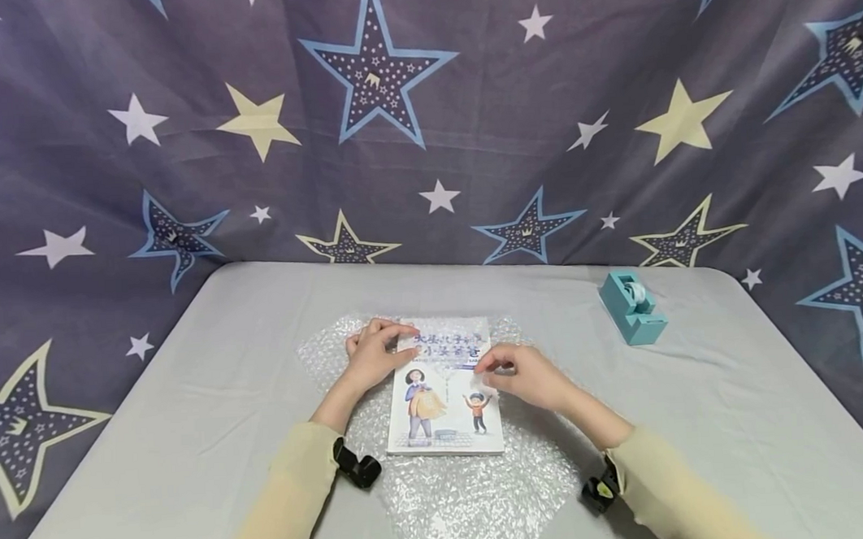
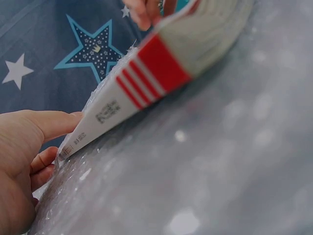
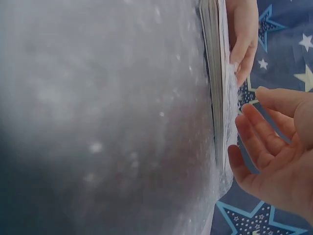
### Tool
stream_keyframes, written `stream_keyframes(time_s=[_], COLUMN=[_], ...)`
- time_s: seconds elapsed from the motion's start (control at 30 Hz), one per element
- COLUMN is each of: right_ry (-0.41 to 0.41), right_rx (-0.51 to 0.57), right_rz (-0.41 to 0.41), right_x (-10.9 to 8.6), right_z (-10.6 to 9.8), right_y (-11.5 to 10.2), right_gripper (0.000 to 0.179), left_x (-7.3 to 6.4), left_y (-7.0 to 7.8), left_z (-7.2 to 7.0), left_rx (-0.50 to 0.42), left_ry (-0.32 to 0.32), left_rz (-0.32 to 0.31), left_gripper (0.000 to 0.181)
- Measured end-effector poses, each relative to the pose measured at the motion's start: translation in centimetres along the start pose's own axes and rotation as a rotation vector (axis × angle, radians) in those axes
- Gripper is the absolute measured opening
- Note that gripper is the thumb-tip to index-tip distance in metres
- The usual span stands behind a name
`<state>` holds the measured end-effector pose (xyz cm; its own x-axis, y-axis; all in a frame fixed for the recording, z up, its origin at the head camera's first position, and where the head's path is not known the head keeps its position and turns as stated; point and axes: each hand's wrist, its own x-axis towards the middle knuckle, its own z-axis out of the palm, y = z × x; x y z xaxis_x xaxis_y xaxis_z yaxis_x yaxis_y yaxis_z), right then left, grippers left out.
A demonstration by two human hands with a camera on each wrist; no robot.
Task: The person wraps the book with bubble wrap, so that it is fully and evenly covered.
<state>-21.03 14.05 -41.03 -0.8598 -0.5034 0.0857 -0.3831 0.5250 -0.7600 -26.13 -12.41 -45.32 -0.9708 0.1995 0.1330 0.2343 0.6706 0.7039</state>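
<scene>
A paperback picture book (image 1: 439, 416) lies face up on a sheet of bubble wrap (image 1: 480, 503). Its cover shows two drawn figures, and a clear flap of the wrap lies over its upper part. At the upper left edge my left hand (image 1: 372, 356) rests thumb and fingertips on the wrapped cover; its other fingers sit beside the spine (image 2: 110, 107). My right hand (image 1: 528, 374) hovers at the right edge, fingers loosely bent. In the right wrist view, that hand (image 3: 279, 147) is just beside the book's page edges (image 3: 217, 93), with nothing in its fingers.
A teal tape dispenser (image 1: 633, 308) with a roll of tape stands at the back right of the table. Grey cloth (image 1: 192, 445) covers the tabletop. A dark star-patterned curtain (image 1: 468, 137) hangs behind the table.
</scene>
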Motion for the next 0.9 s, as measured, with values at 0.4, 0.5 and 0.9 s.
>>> stream_keyframes(time_s=[0.4,0.5,0.9], right_ry=[-0.083,-0.098,-0.135], right_rx=[-0.008,0.014,-0.060], right_rz=[-0.070,-0.066,-0.183], right_x=[-2.9,-3.5,-5.5], right_z=[0.1,0.2,0.8], right_y=[-0.8,-1.1,-1.7], right_gripper=[0.013,0.015,0.014], left_x=[0.0,-0.1,0.0], left_y=[0.1,0.2,0.0], left_z=[0.0,0.0,0.0], left_rx=[-0.004,-0.009,-0.014], left_ry=[-0.005,-0.005,-0.010], left_rz=[-0.001,-0.004,-0.008], left_gripper=[0.030,0.029,0.030])
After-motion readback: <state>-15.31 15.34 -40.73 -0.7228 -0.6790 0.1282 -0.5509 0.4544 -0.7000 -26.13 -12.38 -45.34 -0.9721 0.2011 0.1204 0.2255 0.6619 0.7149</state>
